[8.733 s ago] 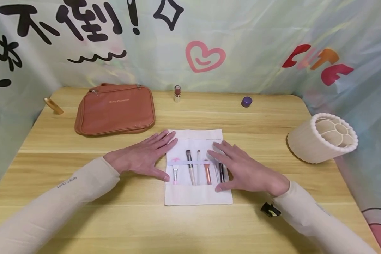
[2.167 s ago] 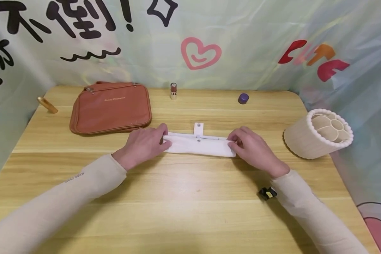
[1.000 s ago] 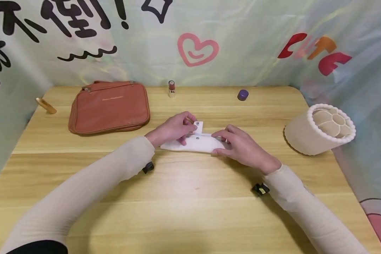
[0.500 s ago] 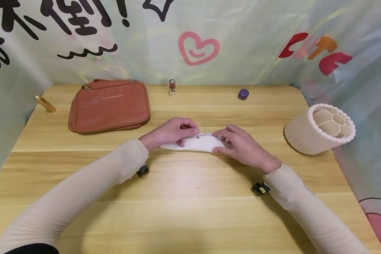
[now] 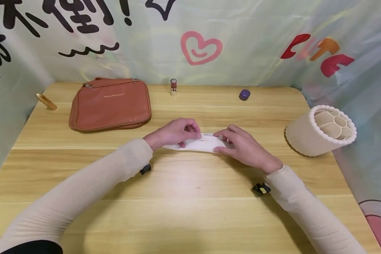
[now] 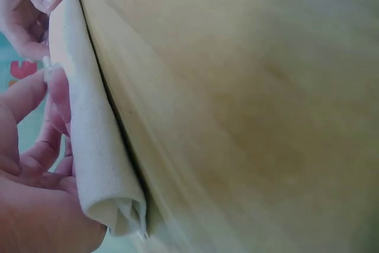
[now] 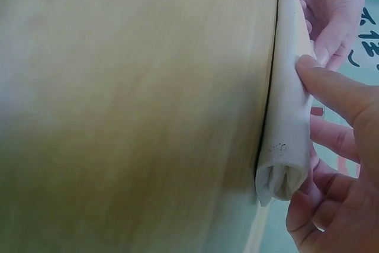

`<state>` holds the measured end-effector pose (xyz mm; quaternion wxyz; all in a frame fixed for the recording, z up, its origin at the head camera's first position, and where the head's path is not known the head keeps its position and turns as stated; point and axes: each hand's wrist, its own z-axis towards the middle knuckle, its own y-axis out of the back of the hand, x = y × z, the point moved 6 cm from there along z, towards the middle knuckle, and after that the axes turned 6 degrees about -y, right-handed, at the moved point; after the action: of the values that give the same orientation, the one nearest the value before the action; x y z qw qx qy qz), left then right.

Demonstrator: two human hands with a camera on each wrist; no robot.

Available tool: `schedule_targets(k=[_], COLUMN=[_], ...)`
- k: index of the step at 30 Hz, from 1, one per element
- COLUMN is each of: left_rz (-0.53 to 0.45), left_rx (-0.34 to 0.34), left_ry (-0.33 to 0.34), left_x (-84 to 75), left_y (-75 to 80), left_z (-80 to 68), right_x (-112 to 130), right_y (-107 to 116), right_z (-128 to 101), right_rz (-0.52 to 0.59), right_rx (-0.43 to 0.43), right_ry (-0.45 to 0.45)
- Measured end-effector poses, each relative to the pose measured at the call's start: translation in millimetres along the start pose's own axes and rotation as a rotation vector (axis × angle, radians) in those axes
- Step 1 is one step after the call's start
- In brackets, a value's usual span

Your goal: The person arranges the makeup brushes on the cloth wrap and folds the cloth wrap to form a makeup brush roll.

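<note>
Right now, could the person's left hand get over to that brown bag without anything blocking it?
Probably yes. The left hand grips the white fabric roll, and only bare table lies between it and the brown bag; it would have to let go first.

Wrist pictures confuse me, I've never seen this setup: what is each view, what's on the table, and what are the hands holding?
No machine here: a person works bare-handed. The wide picture comes from a head camera; the two close-ups come from cameras on each wrist, looking along the table. The left hand and right hand both grip a rolled white cloth pouch, seen end-on in the wrist views. Also on the table: a brown bag, a lipstick, a purple cap, a gold tube and a cream holder lying tilted.
</note>
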<state>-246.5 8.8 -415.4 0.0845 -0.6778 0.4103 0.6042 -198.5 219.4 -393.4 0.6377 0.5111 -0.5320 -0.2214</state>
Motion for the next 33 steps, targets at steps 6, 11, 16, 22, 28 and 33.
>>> schedule_targets(k=[6,11,16,22,28,33], left_rz=[0.018,0.061,0.123,0.246,0.315,0.279], left_rx=[0.02,0.038,0.059,0.083,0.141,0.139], left_ry=[0.036,0.087,0.152,0.175,0.201,0.18], left_x=[-1.6,-5.8,-7.8,-14.1,-16.9,-12.5], left_y=[-0.4,0.7,2.1,4.2,3.8,2.2], left_z=[2.4,4.5,5.4,7.9,11.7,7.4], right_x=[-1,0,1,2,2,2], right_y=[1,2,3,5,5,3], right_z=[0,0,1,4,7,7], right_rz=[0.012,0.015,0.017,0.001,-0.004,0.004], right_rx=[0.0,0.002,0.009,0.023,0.064,0.074], right_ry=[-0.005,0.001,0.015,0.01,-0.008,-0.014])
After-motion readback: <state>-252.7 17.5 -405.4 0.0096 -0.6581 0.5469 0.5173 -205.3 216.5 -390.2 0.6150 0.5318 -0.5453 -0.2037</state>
